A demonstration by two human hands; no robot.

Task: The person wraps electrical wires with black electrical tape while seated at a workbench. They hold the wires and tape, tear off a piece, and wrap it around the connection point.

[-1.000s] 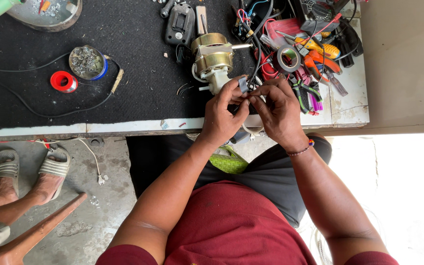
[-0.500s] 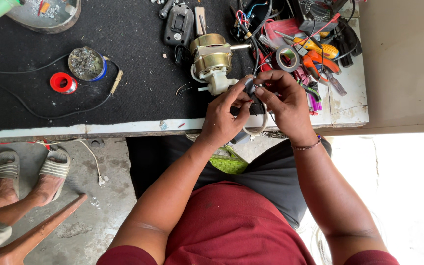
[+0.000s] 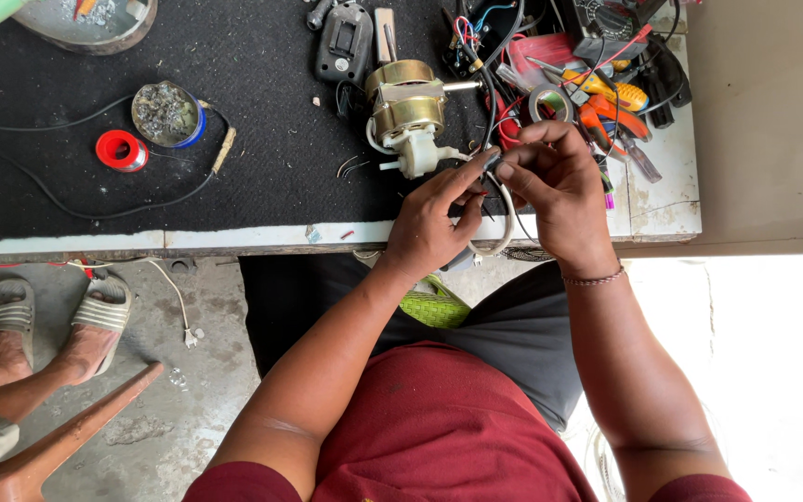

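Note:
A gold and white electric motor (image 3: 406, 113) lies on the black mat (image 3: 262, 112) of the workbench. My left hand (image 3: 434, 223) and my right hand (image 3: 555, 181) meet just right of it, pinching a small dark piece at the end of the motor's wires (image 3: 493, 165). A white cable (image 3: 502, 223) loops down between my hands over the bench's front edge. The fingertips cover most of the small piece.
A red tape roll (image 3: 122, 150) and a solder tin (image 3: 167, 113) sit at the left. A black switch box (image 3: 344, 42) lies behind the motor. Pliers, screwdrivers and a tape ring (image 3: 597, 93) crowd the right end. Another person's sandalled feet (image 3: 39, 321) rest on the floor at left.
Both hands have shifted slightly up and right along the wires, and my left index finger now stretches out toward the small piece.

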